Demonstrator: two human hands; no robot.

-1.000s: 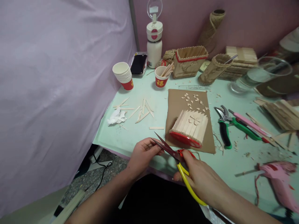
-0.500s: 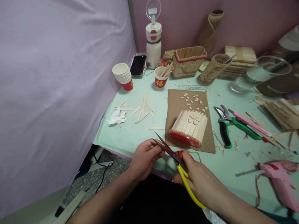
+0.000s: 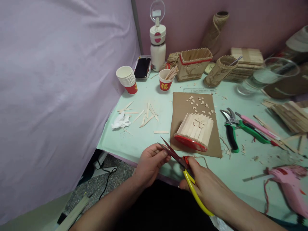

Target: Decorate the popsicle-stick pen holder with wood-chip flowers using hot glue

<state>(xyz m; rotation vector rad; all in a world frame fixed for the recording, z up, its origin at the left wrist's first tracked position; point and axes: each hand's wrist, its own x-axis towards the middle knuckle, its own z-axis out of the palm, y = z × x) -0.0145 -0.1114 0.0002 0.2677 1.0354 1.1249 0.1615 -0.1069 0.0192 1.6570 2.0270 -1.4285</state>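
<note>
Near the table's front edge, my right hand (image 3: 201, 183) grips yellow-handled scissors (image 3: 176, 157), their dark blades slightly apart and pointing up and left. My left hand (image 3: 151, 163) is pinched closed beside the blades; whatever its fingertips hold is too small or hidden to name. Just beyond the scissors, a wooden stick container (image 3: 196, 130) with a red base lies on its side on a brown cardboard sheet (image 3: 179, 102). Petal-like pieces form a flower on its side. Several small wood chips (image 3: 197, 104) are scattered on the cardboard behind it.
Loose wooden sticks (image 3: 148, 114) and crumpled tissue (image 3: 121, 121) lie left. Stacked paper cups (image 3: 126, 80), a cup of sticks (image 3: 165, 84) and a white bottle (image 3: 158, 51) stand behind. Pruning shears (image 3: 232, 128), a pink glue gun (image 3: 287, 186) and a clear cup (image 3: 262, 78) are right.
Both hands and the scissors stay almost in place, shifting very slightly right in the view. The container and the chips look unchanged.
</note>
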